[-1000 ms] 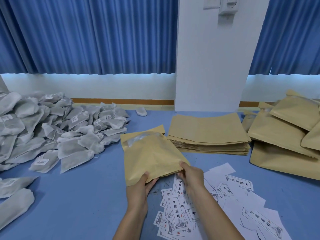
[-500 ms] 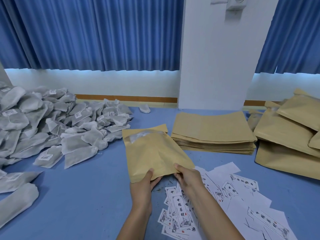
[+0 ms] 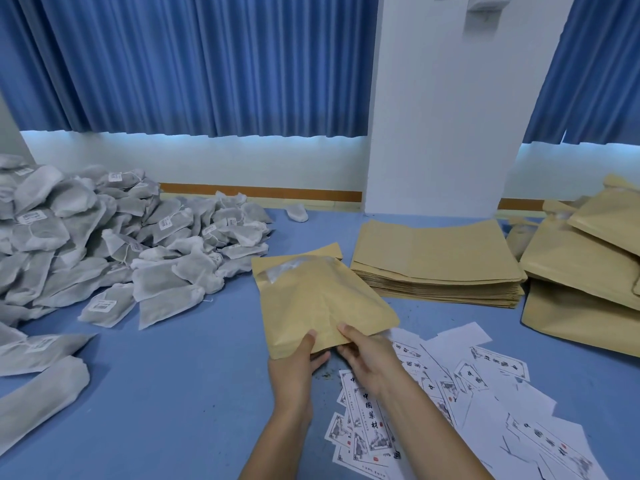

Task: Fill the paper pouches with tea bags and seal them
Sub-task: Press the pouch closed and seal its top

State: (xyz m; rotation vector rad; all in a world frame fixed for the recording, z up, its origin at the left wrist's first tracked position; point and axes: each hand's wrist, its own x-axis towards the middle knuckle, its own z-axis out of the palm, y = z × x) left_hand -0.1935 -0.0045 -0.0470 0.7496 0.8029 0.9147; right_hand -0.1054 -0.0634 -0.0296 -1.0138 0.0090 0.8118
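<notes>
- Fingers of the left hand and right hand pinch the near edge of the paper pouch.
- Surface: blue table; blue curtains and a white pillar behind.
- Pouch sits between tea bags and pouch stack; long axis runs away from the person, mouth at far end.

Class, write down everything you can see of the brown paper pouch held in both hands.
The paper pouch is tan, kraft-like paper, rectangular, with a crease down its middle. Its far end is unsealed, the flap showing, and something whitish sits in the mouth. The left hand and right hand pinch its near edge, thumbs on top, holding it slanted over the blue table, between the tea bag heap and the empty pouch stack.
</notes>
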